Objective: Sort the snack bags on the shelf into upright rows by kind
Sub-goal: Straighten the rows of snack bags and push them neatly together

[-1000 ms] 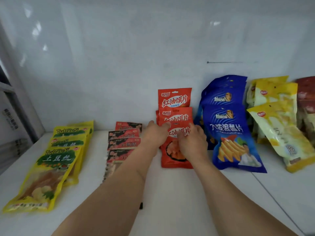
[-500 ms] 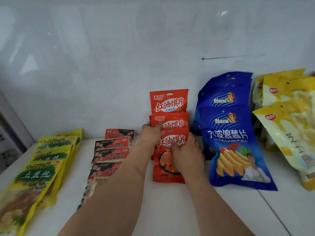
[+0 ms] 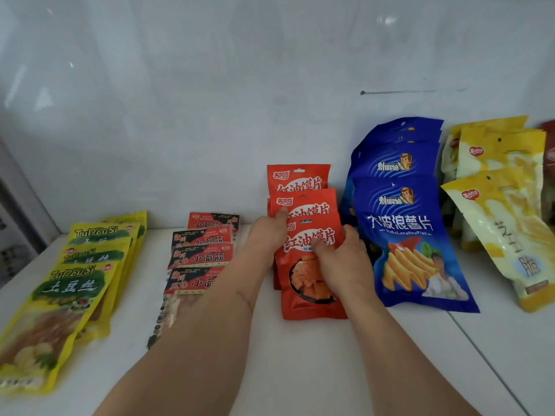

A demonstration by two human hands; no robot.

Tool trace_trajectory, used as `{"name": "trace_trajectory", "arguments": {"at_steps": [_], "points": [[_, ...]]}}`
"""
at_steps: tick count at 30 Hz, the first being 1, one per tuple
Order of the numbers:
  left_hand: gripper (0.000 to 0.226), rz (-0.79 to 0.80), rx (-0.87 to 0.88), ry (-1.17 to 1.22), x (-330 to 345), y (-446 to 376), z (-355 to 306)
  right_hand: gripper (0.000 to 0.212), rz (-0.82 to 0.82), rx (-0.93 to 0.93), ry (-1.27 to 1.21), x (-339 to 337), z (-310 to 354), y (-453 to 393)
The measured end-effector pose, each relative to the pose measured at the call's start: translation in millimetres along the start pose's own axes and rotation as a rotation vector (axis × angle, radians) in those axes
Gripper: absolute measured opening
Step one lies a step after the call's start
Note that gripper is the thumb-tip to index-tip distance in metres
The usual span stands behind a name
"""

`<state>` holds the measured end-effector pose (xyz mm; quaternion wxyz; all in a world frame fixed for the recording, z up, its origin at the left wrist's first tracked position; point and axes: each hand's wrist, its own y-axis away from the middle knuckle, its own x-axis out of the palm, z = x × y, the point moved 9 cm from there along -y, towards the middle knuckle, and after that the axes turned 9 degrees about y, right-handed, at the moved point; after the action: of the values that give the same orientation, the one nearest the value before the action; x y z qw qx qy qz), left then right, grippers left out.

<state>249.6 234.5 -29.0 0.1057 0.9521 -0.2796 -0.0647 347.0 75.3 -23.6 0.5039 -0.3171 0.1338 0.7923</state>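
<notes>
Gripping the front red snack bag (image 3: 312, 265) from both sides, the left hand (image 3: 265, 235) curls round its left edge with the thumb up on the bag behind, while the right hand (image 3: 342, 259) pinches its glossy face, thumb over the print. The flat rectangular foil pouches overlap in a row on the smooth white shelf (image 3: 300, 370), between the black-and-red gluten packets (image 3: 199, 256) and the crinkled blue potato chip bags (image 3: 402, 223).

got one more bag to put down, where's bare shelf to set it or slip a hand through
Bare shelf lies in front of the rows. A bare lane runs between the yellow bags and black-red bags. It is crowded where both hands work the red bags beside the blue bags.
</notes>
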Motion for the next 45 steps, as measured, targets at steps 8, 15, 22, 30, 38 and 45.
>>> {"name": "trace_trajectory", "arguments": {"at_steps": [8, 15, 22, 30, 38, 45], "points": [[0.052, -0.031, 0.094, -0.002, -8.5, 1.7, -11.2, 0.063, 0.0, 0.019, -0.03, 0.5, -3.1, 14.2], [0.034, -0.009, -0.063, 0.301, -5.1, 4.5, 4.2, 0.062, 0.012, 0.014, -0.019, -5.4, 1.2, 17.4], [0.05, -0.037, -0.001, 0.114, -8.7, 7.9, 1.2, 0.064, 0.006, 0.018, -0.025, -10.9, 0.5, 17.7], [0.058, -0.067, 0.012, -0.036, -15.6, 13.6, 1.0, 0.063, 0.045, 0.033, -0.042, -9.8, 1.6, 19.7], [0.069, -0.087, 0.035, 0.022, -12.9, 11.0, -5.4, 0.061, 0.053, 0.024, 0.038, -10.2, 3.1, 22.1], [0.035, -0.039, 0.034, -0.043, -8.9, 11.7, 2.2, 0.045, 0.052, 0.036, 0.105, -14.0, 6.2, 25.9]]}}
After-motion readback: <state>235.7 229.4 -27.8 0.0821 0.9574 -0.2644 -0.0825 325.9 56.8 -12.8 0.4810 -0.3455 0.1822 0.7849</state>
